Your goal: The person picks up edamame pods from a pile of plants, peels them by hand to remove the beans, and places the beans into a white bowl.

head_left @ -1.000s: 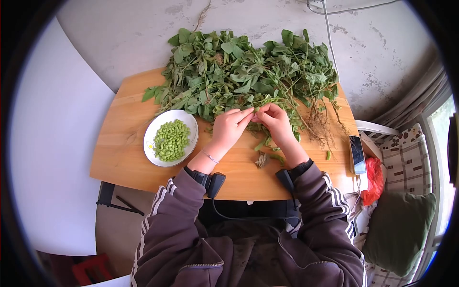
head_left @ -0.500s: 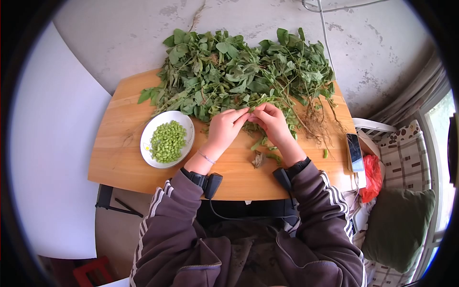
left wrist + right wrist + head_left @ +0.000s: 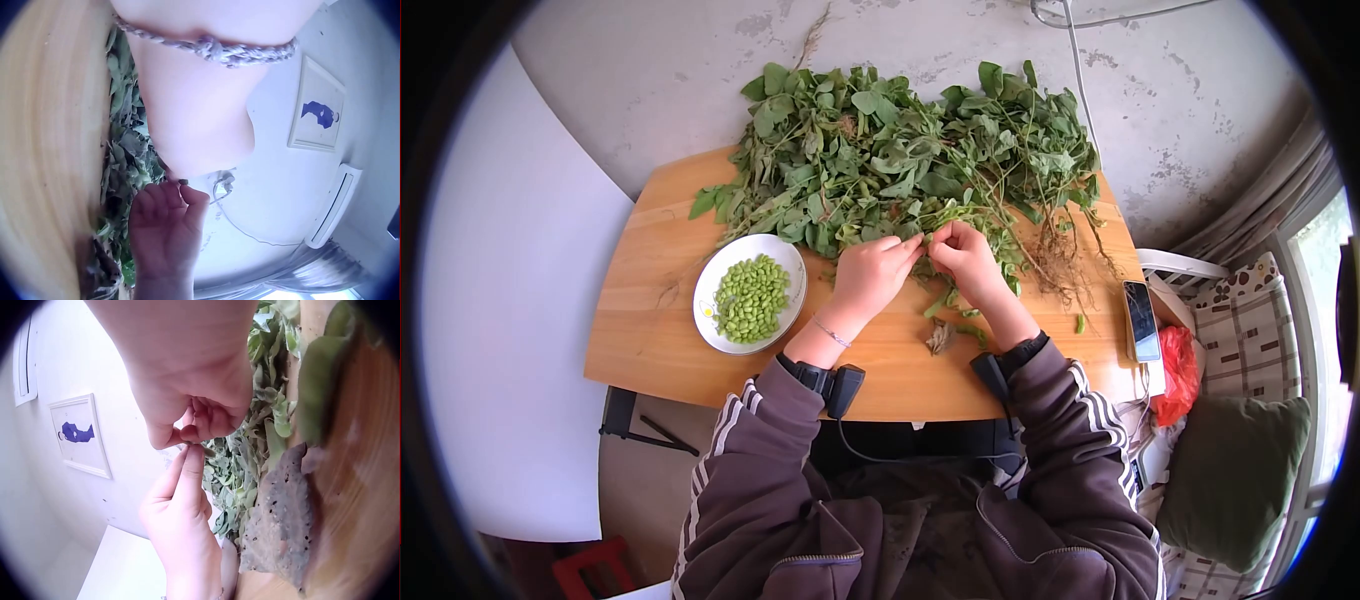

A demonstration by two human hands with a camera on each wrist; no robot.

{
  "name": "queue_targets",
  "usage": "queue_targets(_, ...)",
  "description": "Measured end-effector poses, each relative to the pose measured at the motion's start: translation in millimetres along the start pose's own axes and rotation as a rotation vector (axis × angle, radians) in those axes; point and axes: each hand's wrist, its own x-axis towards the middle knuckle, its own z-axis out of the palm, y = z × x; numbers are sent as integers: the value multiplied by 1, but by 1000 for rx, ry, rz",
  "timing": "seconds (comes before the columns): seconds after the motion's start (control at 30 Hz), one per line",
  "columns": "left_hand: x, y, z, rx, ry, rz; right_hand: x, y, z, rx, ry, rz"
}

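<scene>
Both hands meet at the near edge of a heap of leafy bean plants [image 3: 870, 150]. In the right wrist view a small green bean pod [image 3: 209, 452] shows at their joined fingertips. My left hand [image 3: 872, 278] pinches it between thumb and fingers, and my right hand [image 3: 970, 268], fingers curled, grips its other end. Most of the pod is hidden by the fingers. Left of my left hand, a white bowl [image 3: 795, 262] holds many shelled green beans [image 3: 752, 298].
Below the right hand lie a dry brown leaf [image 3: 941, 337] and green pods [image 3: 319, 387]. Tangled roots [image 3: 1060, 262] spread at the heap's right. A phone [image 3: 1141, 320] lies at the table's [image 3: 670, 350] right edge, near a red plastic bag [image 3: 1175, 375].
The right hand's fingers have curled in more tightly at the pod, its thumb and index finger drawn closer together. The left hand has barely moved; the bowl and plants stay put.
</scene>
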Motion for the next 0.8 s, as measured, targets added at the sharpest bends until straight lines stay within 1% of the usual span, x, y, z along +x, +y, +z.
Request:
queue_targets(0.23,-2,-1,4,-81,8,-26,-2,-4,1,-23,4,0)
queue_targets(0.33,-1,1,2,-124,-2,-37,-2,-5,-1,-2,-7,29)
queue_targets(0.43,4,9,-5,-170,-43,-172,-2,-8,-1,297,-45,57)
queue_targets(0.53,0,4,2,-236,-8,-160,-3,-8,3,375,-50,61)
queue_targets(0.63,-2,-1,7,-223,-21,-141,-2,-6,1,376,-60,66)
queue_targets(0.8,-4,-4,9,-221,-78,-161,-3,-9,2,319,-66,61)
